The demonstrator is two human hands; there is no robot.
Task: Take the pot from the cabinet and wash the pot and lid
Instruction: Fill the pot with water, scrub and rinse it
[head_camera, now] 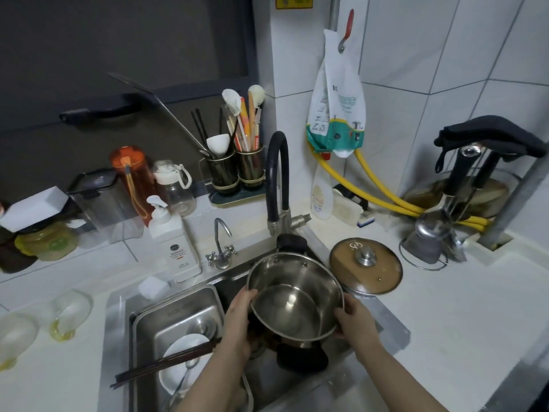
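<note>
A person's view looks down at a kitchen sink [386,322] set into a white surface [460,322]. Both hands hold a stainless steel pot [294,301] over the sink basin, tilted so its open mouth faces the viewer. The left hand [239,319] grasps the pot's left wall and rim; the right hand [356,322] grasps the right wall, fingers wrapped under the rim. The pot has two dark handles — one at the far side beneath the tap, one at the near side below the rim. Its inside looks shiny; whether it holds water cannot be told.

The glass lid [366,265] with a metal knob lies flat on the surface just to the right of the pot, close by the sink's edge and not yet in the sink.

A black gooseneck faucet [277,179] arches directly behind the pot, no water visibly running. A white pump bottle [173,242] stands to the left of the sink. A metal basin [181,319] in the left of the sink holds a white bowl [184,364], dark chopsticks [166,364] and a spoon.

To rinse well, it seems best to keep both hands firm on the walls, bring the mouth under the spout, and keep the pot low in the sink — wet steel is likely slippery and splashes easily.
</note>
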